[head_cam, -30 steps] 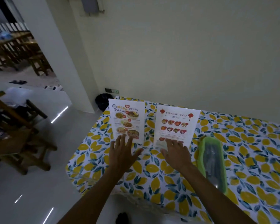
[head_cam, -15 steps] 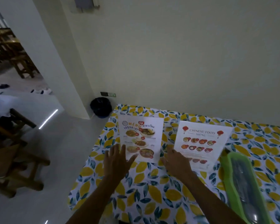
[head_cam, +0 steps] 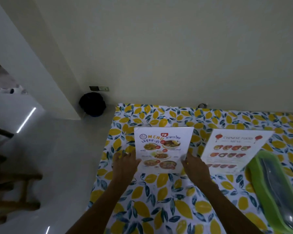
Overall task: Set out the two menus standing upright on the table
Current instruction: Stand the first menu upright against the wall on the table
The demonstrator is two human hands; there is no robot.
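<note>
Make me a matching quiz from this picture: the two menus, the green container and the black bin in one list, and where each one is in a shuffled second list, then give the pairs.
Things:
1. Thai menu
2. Chinese food menu
3. green container
4. black bin

Places:
A. on the floor in the corner by the wall
B. at the table's right edge of view, beside a menu
C. between the left hand and right hand
D. standing alone, right of the other menu, no hand on it

Pairs: 1-C, 2-D, 3-B, 4-A
</note>
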